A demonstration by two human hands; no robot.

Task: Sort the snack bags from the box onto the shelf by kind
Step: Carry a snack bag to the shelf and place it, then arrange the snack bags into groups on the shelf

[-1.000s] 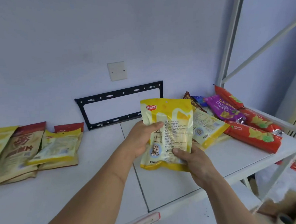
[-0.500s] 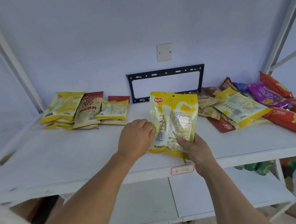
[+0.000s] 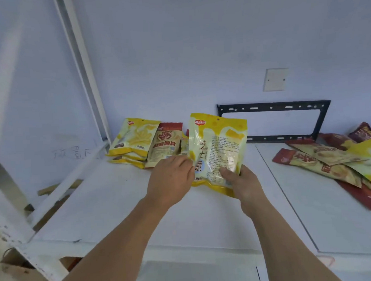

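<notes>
Above the shelf (image 3: 110, 200), an upright, glossy yellow-and-white snack bag (image 3: 218, 147).

Held yellow snack bag (image 3: 219, 147): large characters 芝士脆 down left side, third on pale blue disc; red brand oval at top left, lettering too small to read; block of fine print on clear panel, unreadable.

Tan bag with red top (image 3: 164, 145) in left group: large 薯 in round emblem, red line beneath ending in 片.

Side wall (image 3: 28, 105): faint handwritten characters, not legible.

Right-hand heap of bags (image 3: 332, 165): print blurred.
</notes>
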